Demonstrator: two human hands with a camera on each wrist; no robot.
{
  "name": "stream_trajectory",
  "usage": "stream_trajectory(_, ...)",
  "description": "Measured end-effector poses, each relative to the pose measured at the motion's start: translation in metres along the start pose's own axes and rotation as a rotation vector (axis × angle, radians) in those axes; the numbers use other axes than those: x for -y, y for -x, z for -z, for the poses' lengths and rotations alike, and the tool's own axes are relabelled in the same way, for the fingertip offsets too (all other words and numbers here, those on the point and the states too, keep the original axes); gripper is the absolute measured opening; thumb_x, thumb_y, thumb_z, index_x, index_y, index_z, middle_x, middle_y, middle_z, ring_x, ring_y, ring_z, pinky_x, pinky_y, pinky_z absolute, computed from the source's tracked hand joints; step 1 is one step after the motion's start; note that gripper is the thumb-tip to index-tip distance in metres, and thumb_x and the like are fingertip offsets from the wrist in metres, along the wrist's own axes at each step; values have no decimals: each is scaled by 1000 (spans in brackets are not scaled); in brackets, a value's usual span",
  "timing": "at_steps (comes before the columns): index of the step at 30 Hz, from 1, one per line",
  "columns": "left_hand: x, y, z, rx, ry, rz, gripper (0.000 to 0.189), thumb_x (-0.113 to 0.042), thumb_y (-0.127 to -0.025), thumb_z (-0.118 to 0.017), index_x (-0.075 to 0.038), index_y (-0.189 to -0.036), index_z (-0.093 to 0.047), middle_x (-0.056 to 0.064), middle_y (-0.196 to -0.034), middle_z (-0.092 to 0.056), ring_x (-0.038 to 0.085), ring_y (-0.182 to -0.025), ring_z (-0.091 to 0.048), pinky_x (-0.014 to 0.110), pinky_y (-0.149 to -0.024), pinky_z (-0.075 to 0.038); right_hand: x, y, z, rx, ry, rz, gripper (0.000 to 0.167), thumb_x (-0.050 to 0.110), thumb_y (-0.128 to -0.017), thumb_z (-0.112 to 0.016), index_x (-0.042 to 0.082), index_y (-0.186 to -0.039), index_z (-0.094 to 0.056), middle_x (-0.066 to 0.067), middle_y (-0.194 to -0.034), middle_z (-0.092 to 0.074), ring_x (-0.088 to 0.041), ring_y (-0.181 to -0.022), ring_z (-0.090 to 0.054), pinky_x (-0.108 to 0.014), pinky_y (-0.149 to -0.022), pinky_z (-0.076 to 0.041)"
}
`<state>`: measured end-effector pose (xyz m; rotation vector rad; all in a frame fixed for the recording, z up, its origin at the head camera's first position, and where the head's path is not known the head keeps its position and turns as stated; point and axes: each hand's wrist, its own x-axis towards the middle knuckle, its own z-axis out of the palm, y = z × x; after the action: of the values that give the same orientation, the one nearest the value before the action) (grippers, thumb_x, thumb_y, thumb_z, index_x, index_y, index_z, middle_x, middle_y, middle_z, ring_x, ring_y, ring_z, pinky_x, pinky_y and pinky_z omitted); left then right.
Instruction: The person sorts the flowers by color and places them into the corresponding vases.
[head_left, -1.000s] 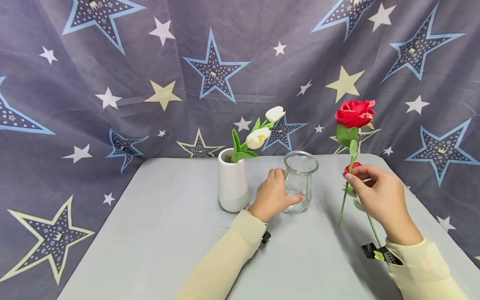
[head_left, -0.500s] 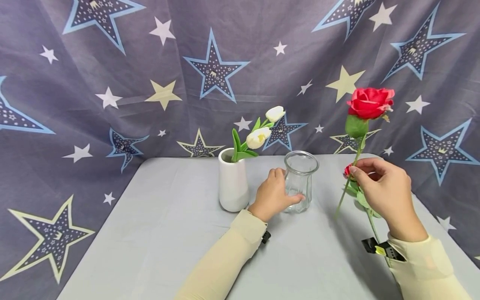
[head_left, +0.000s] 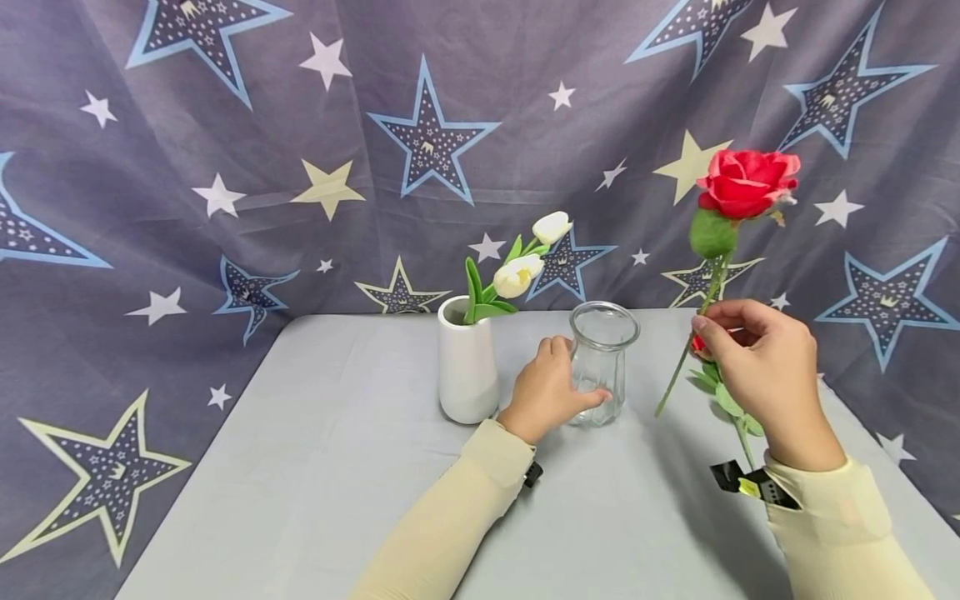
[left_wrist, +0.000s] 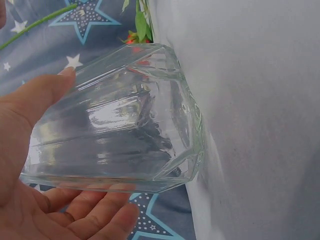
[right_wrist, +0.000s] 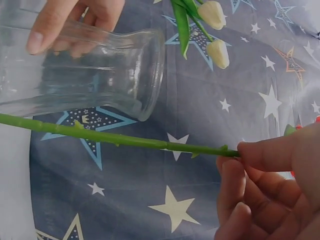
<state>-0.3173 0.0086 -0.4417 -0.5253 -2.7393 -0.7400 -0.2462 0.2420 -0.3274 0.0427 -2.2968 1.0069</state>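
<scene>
My left hand [head_left: 546,392] grips a clear glass vase [head_left: 606,362] upright on the table, thumb on the near side and fingers behind. In the left wrist view the thumb and fingers [left_wrist: 95,215] lie on opposite sides of the ribbed glass. To the right, my right hand [head_left: 776,379] pinches a red rose [head_left: 750,185] by its green stem, between thumb and fingers. The bloom points up, and the stem's lower end leans left, above the table and apart from the vase. The right wrist view shows the bare stem [right_wrist: 125,140] running beside the glass.
A white vase [head_left: 467,375] holding white tulips [head_left: 517,275] stands left of the glass one. Another red rose, its leaves [head_left: 726,402] showing, lies on the grey table [head_left: 337,467] partly behind my right hand. A star-patterned curtain [head_left: 285,108] hangs behind.
The rose in my right hand has risen, its stem end swinging up and left as the bloom shifts right. My left hand and the glass vase stay where they were.
</scene>
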Motion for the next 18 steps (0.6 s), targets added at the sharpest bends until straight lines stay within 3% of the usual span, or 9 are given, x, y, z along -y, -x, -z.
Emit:
stream_trajectory(11,1,2,1,0,0,-2,87,-64,-77,-83,-3,-130,-50,10,-117,-56,17,-81,-60,29,-68,-54,3,0,1,-60,-58,8,13,31,-92,-77,20,-97,-80,17,-79,-70,2,-65,-63,-13,-60,-44)
stream_trajectory(18,0,1,2,9,0,-5,85,-64,-78,-82,-4,-128,-49,10,-116,-55,15,-76,-58,28,-65,-52,5,-1,5,-156,-123,27,9,20,-88,-80,13,-94,-81,23,-74,-68,4,-58,-59,-11,-54,-42)
